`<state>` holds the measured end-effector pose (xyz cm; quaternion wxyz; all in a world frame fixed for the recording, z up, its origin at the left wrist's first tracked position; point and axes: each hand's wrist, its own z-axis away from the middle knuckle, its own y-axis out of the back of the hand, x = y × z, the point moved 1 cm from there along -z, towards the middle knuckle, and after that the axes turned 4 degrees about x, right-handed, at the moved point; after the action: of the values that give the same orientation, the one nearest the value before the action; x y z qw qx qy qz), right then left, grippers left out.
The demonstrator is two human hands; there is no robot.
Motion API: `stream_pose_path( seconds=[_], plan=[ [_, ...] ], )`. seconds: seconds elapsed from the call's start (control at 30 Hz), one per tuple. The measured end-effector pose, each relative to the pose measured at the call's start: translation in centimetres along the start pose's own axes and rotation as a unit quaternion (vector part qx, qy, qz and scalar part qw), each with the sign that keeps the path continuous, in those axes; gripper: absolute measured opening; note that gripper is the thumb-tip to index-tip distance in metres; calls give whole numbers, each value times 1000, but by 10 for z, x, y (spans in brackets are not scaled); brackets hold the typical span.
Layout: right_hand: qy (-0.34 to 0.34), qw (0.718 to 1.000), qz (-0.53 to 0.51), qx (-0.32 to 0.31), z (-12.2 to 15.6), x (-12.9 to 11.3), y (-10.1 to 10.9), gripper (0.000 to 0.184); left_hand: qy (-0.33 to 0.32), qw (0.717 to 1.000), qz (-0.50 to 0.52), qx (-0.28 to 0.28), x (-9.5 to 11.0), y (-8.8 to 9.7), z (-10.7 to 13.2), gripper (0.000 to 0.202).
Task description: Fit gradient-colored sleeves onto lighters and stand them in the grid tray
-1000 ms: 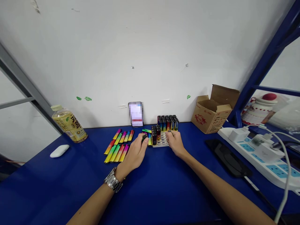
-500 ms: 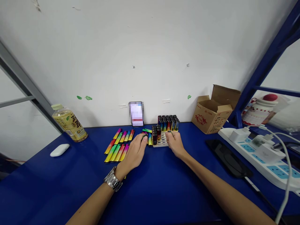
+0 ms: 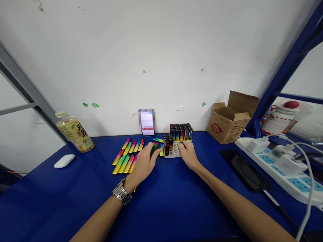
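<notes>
My left hand is closed around a lighter, whose green body and dark top show between thumb and fingers. My right hand is closed in a pinch at the right front of a pale holed tray. A small dark end of a lighter pokes out above its fingers; the remainder is hidden. Upright lighters with black tops fill the tray's rear and left side. Left of my left hand, rainbow-coloured lighters lie in two rows. A few more lie by the tray, partly covered.
A phone leans on the wall. An open cardboard box stands at the right, near a dark phone and a power strip with chargers. At the left are a drink bottle and a white case.
The left thumb has lifted away from the fingers, and the lighter's green body shows more. My right hand has barely shifted left.
</notes>
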<state>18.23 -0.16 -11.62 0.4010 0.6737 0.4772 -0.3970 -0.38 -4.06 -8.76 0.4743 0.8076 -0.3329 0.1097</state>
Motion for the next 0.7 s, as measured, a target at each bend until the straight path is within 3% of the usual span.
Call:
stream_pose_path(
  seconds=[0.27,0.43,0.7],
  plan=[
    [15,1000,5,-22,2,-1,0,37,54,997,-29,39,11,7,2,30],
    [18,999,16,-29,2,-3,0,39,83,992,-65,70,6,8,1,19],
    [24,998,40,-38,3,-8,1,39,73,991,-43,106,5,6,0,16]
  ],
)
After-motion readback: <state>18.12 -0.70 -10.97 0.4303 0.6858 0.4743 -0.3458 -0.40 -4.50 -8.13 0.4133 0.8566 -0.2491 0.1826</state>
